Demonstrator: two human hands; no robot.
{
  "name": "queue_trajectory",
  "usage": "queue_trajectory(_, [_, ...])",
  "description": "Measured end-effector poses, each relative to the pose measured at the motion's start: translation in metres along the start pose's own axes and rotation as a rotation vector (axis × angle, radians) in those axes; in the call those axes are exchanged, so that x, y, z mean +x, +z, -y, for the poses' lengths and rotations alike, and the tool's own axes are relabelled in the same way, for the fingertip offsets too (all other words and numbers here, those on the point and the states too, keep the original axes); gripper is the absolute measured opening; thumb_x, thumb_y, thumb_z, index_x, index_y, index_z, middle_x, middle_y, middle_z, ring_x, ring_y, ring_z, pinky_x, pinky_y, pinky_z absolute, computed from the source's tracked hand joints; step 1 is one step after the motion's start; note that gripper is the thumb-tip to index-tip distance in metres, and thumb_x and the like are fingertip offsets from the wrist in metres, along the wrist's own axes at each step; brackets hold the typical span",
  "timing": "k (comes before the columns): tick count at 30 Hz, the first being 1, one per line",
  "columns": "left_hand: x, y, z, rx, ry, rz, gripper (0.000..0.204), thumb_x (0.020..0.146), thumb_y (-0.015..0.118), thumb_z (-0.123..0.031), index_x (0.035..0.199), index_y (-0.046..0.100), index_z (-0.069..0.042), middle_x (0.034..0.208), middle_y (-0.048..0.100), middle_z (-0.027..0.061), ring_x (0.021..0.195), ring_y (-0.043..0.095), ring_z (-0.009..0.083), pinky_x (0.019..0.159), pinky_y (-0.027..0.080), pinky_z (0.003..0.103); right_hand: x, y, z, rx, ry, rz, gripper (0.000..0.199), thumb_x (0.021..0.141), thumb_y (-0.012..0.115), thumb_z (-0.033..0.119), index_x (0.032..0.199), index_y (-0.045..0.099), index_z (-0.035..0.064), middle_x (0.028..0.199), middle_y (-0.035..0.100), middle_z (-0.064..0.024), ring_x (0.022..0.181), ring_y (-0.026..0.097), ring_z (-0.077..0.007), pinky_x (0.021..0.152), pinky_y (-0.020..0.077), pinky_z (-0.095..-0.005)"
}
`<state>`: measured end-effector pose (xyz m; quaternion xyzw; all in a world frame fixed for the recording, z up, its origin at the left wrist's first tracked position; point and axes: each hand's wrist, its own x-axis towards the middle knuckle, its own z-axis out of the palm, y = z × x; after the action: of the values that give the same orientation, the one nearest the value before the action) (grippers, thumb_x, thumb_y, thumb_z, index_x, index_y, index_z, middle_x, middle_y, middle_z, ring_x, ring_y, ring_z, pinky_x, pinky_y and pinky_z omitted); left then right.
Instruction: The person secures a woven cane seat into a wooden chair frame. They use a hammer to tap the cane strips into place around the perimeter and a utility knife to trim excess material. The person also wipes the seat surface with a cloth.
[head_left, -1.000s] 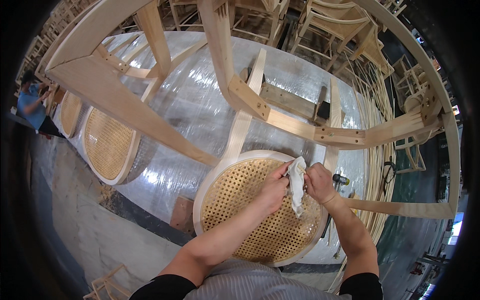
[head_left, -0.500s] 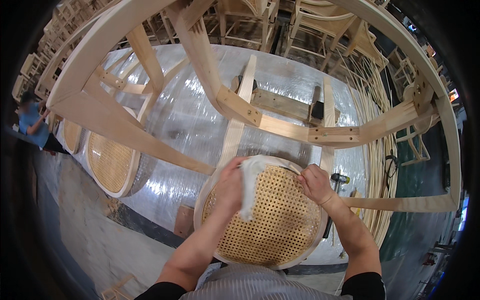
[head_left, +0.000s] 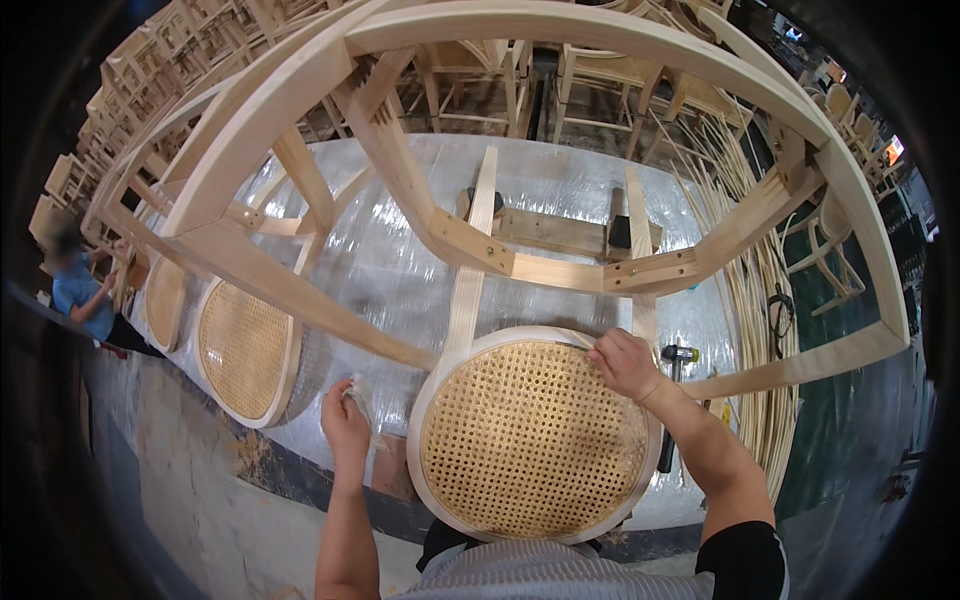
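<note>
A rounded chair seat with woven cane webbing (head_left: 535, 435) lies in front of me, its pale wooden rim towards my body. Out to the left of the seat, my left hand (head_left: 346, 418) is closed on a crumpled white rag (head_left: 362, 400). My right hand (head_left: 624, 364) rests at the seat's far right rim, fingers pinched on what looks like a thin cane strip (head_left: 578, 340) along the webbing's edge. The curved wooden chair frame (head_left: 560, 262) joined to this seat arches beyond both hands.
A hammer (head_left: 676, 362) lies right of the seat, beside a bundle of long cane strips (head_left: 752, 300). Another cane seat (head_left: 245, 350) stands to the left on the plastic-covered table (head_left: 380, 275). At far left, a person in blue (head_left: 85, 295) stands among chair frames.
My left hand has swung left and down off the webbing, taking the rag with it. My right hand stays at the far right rim. The view has shifted slightly.
</note>
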<state>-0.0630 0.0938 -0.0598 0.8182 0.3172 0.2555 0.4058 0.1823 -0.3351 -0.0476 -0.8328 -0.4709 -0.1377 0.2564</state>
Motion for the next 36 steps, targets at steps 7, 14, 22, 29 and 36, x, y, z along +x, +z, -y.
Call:
queue_trajectory(7, [-0.04, 0.088, -0.1, -0.42, -0.186, 0.371, 0.032, 0.106, 0.05, -0.004, 0.134, 0.066, -0.005, 0.121, 0.071, 0.0137, 0.109, 0.069, 0.0202, 0.094, 0.055, 0.034, -0.004, -0.002, 0.002, 0.003, 0.026, -0.009, 0.022, 0.098, 0.071, 0.021, 0.087, 0.057, 0.0078, 0.083, 0.055, -0.0095, 0.074, 0.062, -0.0305, 0.063, 0.0518, -0.0417])
queue_trajectory(14, [-0.052, 0.214, -0.18, -0.529, -0.286, 0.795, 0.038, 0.105, 0.058, -0.005, 0.143, 0.062, -0.006, 0.13, 0.067, 0.0122, 0.111, 0.065, 0.0189, 0.095, 0.055, 0.033, -0.006, -0.003, 0.001, -0.004, 0.044, -0.03, 0.022, 0.099, 0.071, 0.023, 0.089, 0.058, 0.0076, 0.085, 0.059, -0.0104, 0.076, 0.064, -0.0317, 0.065, 0.0532, -0.0428])
queue_trajectory(22, [-0.08, 0.263, -0.201, -0.922, -0.506, 0.855, 0.035, 0.105, 0.071, -0.018, 0.137, 0.07, -0.005, 0.128, 0.068, 0.0065, 0.109, 0.064, 0.0127, 0.093, 0.054, 0.03, -0.032, -0.029, 0.022, -0.014, 0.227, -0.116, 0.016, 0.094, 0.072, 0.012, 0.107, 0.067, 0.0043, 0.093, 0.064, -0.0121, 0.084, 0.068, -0.0331, 0.07, 0.0566, -0.0439])
queue_trajectory(29, [-0.075, 0.261, -0.199, -0.553, -0.051, 0.712, 0.026, 0.103, 0.072, -0.017, 0.124, 0.076, -0.002, 0.115, 0.066, 0.0083, 0.104, 0.064, 0.018, 0.097, 0.05, 0.032, -0.189, -0.094, 0.052, 0.047, 0.736, -0.471, 0.02, 0.098, 0.067, 0.004, 0.116, 0.073, 0.0006, 0.091, 0.07, -0.0143, 0.071, 0.069, -0.0279, 0.066, 0.0548, -0.0341])
queue_trajectory(36, [-0.097, 0.26, -0.219, -0.66, 0.199, 0.656, 0.022, 0.108, 0.065, -0.016, 0.121, 0.074, -0.001, 0.117, 0.065, 0.0077, 0.109, 0.062, 0.0175, 0.099, 0.049, 0.031, -0.294, -0.106, -0.039, -0.582, 1.135, -0.093, 0.048, 0.098, 0.071, 0.027, 0.135, 0.064, -0.003, 0.111, 0.07, -0.0263, 0.097, 0.07, -0.0442, 0.086, 0.057, -0.0503])
